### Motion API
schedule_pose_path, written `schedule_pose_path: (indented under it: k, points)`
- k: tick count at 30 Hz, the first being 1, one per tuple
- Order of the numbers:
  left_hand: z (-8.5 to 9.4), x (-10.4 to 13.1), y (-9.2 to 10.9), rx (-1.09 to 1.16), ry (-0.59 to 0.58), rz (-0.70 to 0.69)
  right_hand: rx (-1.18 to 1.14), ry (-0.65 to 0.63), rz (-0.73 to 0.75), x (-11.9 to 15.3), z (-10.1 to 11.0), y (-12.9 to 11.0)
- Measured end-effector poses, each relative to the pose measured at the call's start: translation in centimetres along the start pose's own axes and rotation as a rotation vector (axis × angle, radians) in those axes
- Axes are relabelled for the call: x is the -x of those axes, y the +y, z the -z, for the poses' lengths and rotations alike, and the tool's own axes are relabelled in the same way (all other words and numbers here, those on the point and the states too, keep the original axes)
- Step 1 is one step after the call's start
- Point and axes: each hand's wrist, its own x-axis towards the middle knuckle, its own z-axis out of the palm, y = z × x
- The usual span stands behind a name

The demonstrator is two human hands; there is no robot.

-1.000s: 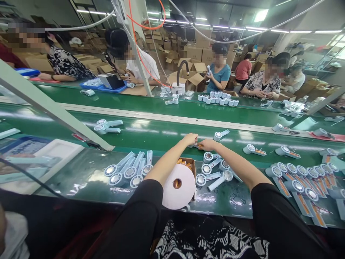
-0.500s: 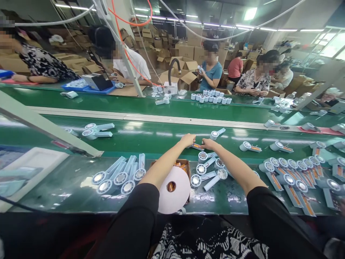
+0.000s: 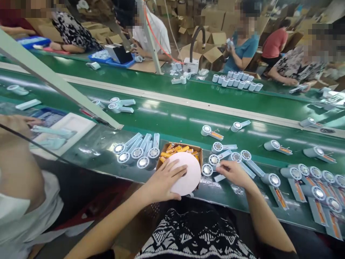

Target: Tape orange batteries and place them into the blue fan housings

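My left hand (image 3: 166, 180) lies with fingers spread on a large white roll (image 3: 190, 181), which leans on a cardboard box (image 3: 200, 153) of orange cylinders (image 3: 183, 148). My right hand (image 3: 233, 172) is closed, thumb and fingertips together, just right of a pale blue fan housing (image 3: 207, 169); whatever it pinches is too small to make out. Further blue fan housings with long handles lie around and behind that hand. Left of the box sits a group of similar housings (image 3: 137, 153). One housing with an orange cylinder in its handle (image 3: 212, 133) rests on the green belt.
Many housings with orange cylinders (image 3: 318, 193) crowd the right side. A slanted metal post (image 3: 61, 81) crosses the left, near a white tray (image 3: 78, 126) and a neighbouring person's arm. Across the green belt (image 3: 167, 122), several people sit at work among cartons.
Both hands have drawn back from the belt, leaving a housing there. The left has moved onto the white roll, the right beside the near housings. The view has shifted left and down.
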Motion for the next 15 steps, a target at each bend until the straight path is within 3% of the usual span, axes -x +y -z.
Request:
schedule_pose_path:
  k: [4, 7, 9, 12, 15]
  points:
    - [-2.0, 3.3, 0.7, -0.093, 0.097, 0.141, -0.122, -0.153, -0.027, -0.1, -3.4, -2.4]
    - [-2.6, 4.2, 0.8, -0.147, 0.181, 0.128, -0.219, -0.255, -0.062, -0.8, -4.6, -3.4]
    - [-2.7, 4.9, 0.9, -0.165, 0.322, 0.093, -0.307, -0.322, -0.069, -0.6, -5.2, -4.1]
    - [-2.9, 5.5, 0.8, -0.222, 0.626, 0.145, -0.415, -0.431, -0.024, 0.1, -6.3, -5.6]
    - [-3.0, 5.0, 0.1, -0.239, 0.738, 0.179, -0.380, -0.492, 0.126, 0.5, -8.3, -7.8]
